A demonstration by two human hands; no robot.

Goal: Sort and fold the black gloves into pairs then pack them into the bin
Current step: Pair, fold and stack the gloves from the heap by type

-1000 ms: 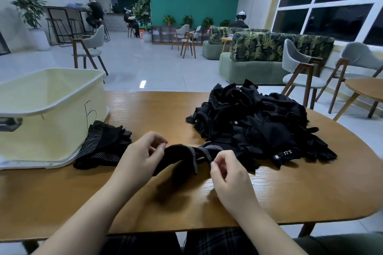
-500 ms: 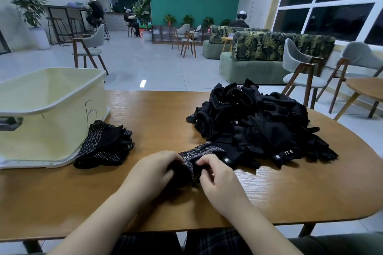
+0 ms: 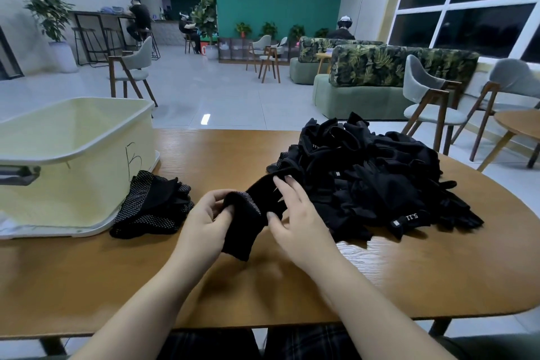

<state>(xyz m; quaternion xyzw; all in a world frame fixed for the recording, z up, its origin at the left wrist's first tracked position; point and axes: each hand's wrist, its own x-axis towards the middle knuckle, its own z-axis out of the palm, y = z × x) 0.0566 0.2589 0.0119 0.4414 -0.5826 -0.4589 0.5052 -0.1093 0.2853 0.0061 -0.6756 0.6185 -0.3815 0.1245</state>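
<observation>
Black knit fabric fills the space between my two hands: a folded glove bundle point(image 3: 254, 216) that I am holding just above the wooden table point(image 3: 409, 278). My left hand point(image 3: 204, 222) pinches its near-left end, thumb and curled fingers closed on the cuff where a strip of white-dotted palm shows. My right hand point(image 3: 295, 213) lies against the far-right part with fingers mostly straight and spread, fingertips pressing the cloth while the thumb comes in from below; I cannot tell whether that thumb truly pinches. The bundle's long axis runs on a diagonal, from low and close by my left hand up and away toward my right fingertips, with one loose end hanging down between the wrists. The hands are close together, parted only by the glove itself. The bin point(image 3: 73, 166), pale cream plastic, stands well off beyond my left hand, and a finished dotted pair point(image 3: 152, 207) lies between that hand and the bin wall, touching its base. The unsorted glove pile point(image 3: 380, 181) sits just beyond my right hand. I judge the left hand nearer the bin, so it would carry the bundle leftward once the fold is closed.
</observation>
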